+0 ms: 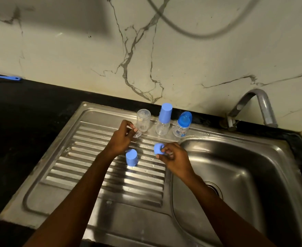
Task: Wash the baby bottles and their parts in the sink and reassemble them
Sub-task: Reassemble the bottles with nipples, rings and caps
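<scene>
Three small baby bottles stand at the back of the steel drainboard (100, 177). An upturned clear bottle (143, 119) has no top. A second clear bottle (163, 120) wears a tall blue cap, and a printed bottle (182, 124) has a blue collar and clear dome. My left hand (122, 138) pinches a clear teat (137, 134) just beside the upturned bottle. My right hand (173, 157) grips a blue screw ring (158, 148) above the drainboard. A loose blue cap (131, 157) stands on the ribs between my wrists.
The sink basin (235, 175) lies to the right, with its drain partly hidden by my right forearm. A steel tap (260, 107) rises behind it. A blue brush handle (5, 77) lies on the black counter at the far left. A marble wall stands behind.
</scene>
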